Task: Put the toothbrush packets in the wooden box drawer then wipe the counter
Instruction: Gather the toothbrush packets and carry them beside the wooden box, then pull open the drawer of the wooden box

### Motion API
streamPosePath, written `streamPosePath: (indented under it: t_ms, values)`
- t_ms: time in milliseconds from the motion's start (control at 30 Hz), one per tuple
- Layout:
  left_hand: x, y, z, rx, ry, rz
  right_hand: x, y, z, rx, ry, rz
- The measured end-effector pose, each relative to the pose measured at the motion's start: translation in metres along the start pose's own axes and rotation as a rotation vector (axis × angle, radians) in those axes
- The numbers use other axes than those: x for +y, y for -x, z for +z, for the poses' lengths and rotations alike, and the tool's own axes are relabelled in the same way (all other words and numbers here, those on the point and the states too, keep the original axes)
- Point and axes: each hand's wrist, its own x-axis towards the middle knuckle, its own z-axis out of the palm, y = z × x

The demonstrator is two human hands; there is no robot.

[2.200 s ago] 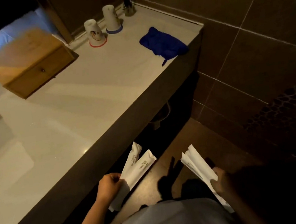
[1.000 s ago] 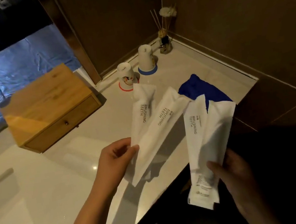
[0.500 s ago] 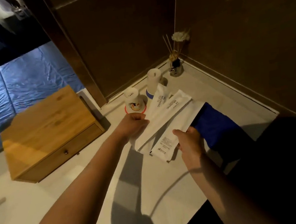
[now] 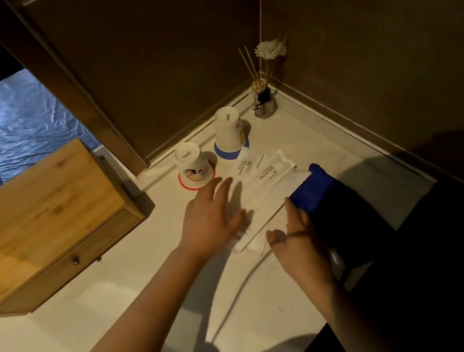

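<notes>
Now that both hands have let go, the toothbrush packets [image 4: 267, 183] lie on the counter [image 4: 151, 289] at one o'clock; left hand [image 4: 211, 215] and right hand [image 4: 298, 243] hover open, and the wooden box drawer [image 4: 67, 256] at nine o'clock looks unopened.

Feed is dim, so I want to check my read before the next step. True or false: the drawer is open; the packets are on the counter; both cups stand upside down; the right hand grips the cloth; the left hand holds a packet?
1. The drawer is open. False: it is shut.
2. The packets lie on the counter. True.
3. Both cups stand upside down. True.
4. The right hand grips the cloth. False: it is open beside it.
5. The left hand holds a packet. False: it is open, fingers spread.
</notes>
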Motion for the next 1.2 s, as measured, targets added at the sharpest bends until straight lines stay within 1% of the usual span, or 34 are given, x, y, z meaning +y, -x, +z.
streamPosePath:
  t_ms: [33,67,167,233,367,600,700,800,867,900,933,967,1033,1067,1100,1200]
  values:
    - [0.0,0.011,0.005,0.018,-0.033,0.059,0.005,0.005,-0.001,0.084,0.193,-0.103]
    - [-0.002,0.02,0.014,-0.007,-0.071,0.096,0.009,0.006,-0.001,0.13,0.34,-0.203]
    - [-0.009,0.032,0.044,-0.1,-0.177,0.13,0.017,-0.007,0.011,0.018,0.569,-0.316]
    - [-0.012,0.029,0.054,-0.137,-0.201,0.118,0.014,-0.012,0.017,-0.098,0.666,-0.316]
    - [-0.02,0.015,0.054,-0.16,-0.23,0.133,0.013,-0.027,0.026,-0.153,0.794,-0.377]
    - [-0.035,-0.011,0.039,-0.196,-0.302,0.184,0.003,-0.042,0.03,-0.186,0.768,-0.327]
    - [-0.033,-0.011,0.039,-0.22,-0.307,0.173,-0.001,-0.042,0.027,-0.196,0.788,-0.286]
    - [-0.027,-0.004,0.033,-0.207,-0.267,0.163,-0.008,-0.039,0.025,-0.173,0.737,-0.264]
    - [-0.026,0.008,0.021,-0.161,-0.185,0.145,-0.015,-0.036,0.021,-0.03,0.662,-0.321]
    - [-0.027,0.018,0.011,-0.121,-0.136,0.141,-0.018,-0.034,0.02,0.019,0.602,-0.394]
    - [-0.029,0.029,0.001,-0.062,-0.095,0.143,-0.023,-0.029,0.019,0.017,0.517,-0.447]
    - [-0.034,0.041,-0.009,0.008,-0.075,0.147,-0.031,-0.024,0.019,-0.037,0.469,-0.477]
    - [-0.056,0.065,-0.028,0.141,-0.089,0.145,-0.049,-0.012,0.027,-0.2,0.478,-0.559]
    - [-0.071,0.076,-0.037,0.186,-0.112,0.139,-0.06,-0.005,0.033,-0.239,0.47,-0.62]
    - [-0.088,0.085,-0.047,0.221,-0.145,0.128,-0.072,0.001,0.039,-0.257,0.446,-0.639]
    - [-0.137,0.107,-0.078,0.311,-0.215,0.067,-0.114,0.017,0.056,-0.293,0.226,-0.598]
